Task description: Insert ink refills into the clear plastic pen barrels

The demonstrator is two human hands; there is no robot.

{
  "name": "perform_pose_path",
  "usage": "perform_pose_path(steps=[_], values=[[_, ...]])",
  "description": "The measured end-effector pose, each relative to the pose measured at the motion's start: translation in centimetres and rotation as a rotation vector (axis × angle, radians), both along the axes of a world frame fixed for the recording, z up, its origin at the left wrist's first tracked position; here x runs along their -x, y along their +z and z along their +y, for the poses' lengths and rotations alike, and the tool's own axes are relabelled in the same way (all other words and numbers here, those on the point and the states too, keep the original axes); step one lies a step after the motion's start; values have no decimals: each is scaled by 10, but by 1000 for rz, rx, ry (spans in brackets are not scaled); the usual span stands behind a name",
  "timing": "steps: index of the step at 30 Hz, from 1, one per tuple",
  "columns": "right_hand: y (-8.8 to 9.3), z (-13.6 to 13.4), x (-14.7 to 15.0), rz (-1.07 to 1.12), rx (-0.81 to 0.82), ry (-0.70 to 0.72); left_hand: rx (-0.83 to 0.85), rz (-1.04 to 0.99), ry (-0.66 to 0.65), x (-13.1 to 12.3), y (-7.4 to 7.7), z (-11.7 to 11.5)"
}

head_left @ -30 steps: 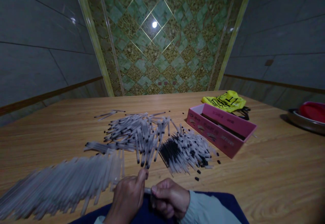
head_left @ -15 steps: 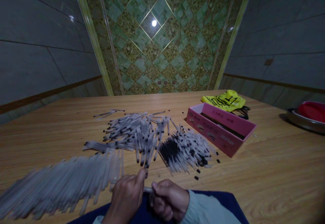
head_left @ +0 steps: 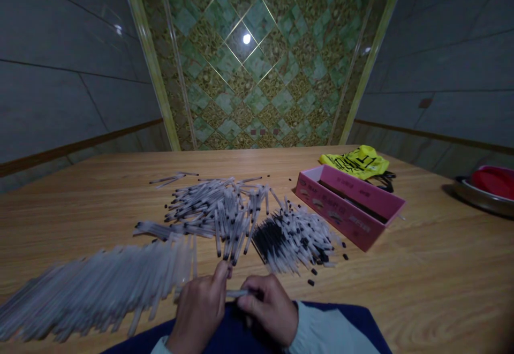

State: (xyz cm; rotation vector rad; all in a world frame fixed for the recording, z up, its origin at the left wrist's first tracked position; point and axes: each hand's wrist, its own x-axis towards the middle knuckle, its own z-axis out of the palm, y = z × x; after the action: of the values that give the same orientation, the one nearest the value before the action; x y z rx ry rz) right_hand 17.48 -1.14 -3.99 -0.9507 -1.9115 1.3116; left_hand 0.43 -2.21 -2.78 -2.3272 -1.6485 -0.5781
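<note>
Near the table's front edge, both hands are closed on one slim pale pen (head_left: 236, 293), held level between them. My left hand (head_left: 201, 308) wraps around its left part, and the barrel's left end pokes out behind the hand. With thumb and fingers, my right hand (head_left: 270, 306) pinches the right end, where something dark shows; its exact form is hidden. Beside my left hand lies a wide row of clear empty pen barrels (head_left: 100, 290). Beyond the hands is a heap of pens with black ends (head_left: 228, 209). Right of it sits a pile of thin white-and-black pen parts (head_left: 295, 239).
Small black plugs (head_left: 311, 283) are scattered by the parts pile. A pink open box (head_left: 341, 206) stands at the right, with a yellow bag (head_left: 357, 161) behind it. A metal tray with a red item (head_left: 493, 185) rests at the far right. A tiled wall closes the back.
My right hand has turned and risen slightly, its fingers now over the pen's right end. My left hand keeps its grip almost in place. The view has shifted a little.
</note>
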Motion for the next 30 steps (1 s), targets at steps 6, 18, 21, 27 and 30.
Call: perform_pose_path(steps=[6, 18, 21, 27, 30], values=[[-5, 4, 5, 350, 905, 342, -150, 56, -134, -1, -1, -3], [40, 17, -39, -353, -587, -418, -42, -253, 223, 35, 3, 6], [42, 50, -74, -546, -556, -772, -69, -482, 249, 37, 11, 1], [22, 81, -115, -832, -426, -963, -117, -457, 18, 34, 12, 1], [18, 78, -113, -837, -443, -967, -91, -405, -119, 32, 8, 4]])
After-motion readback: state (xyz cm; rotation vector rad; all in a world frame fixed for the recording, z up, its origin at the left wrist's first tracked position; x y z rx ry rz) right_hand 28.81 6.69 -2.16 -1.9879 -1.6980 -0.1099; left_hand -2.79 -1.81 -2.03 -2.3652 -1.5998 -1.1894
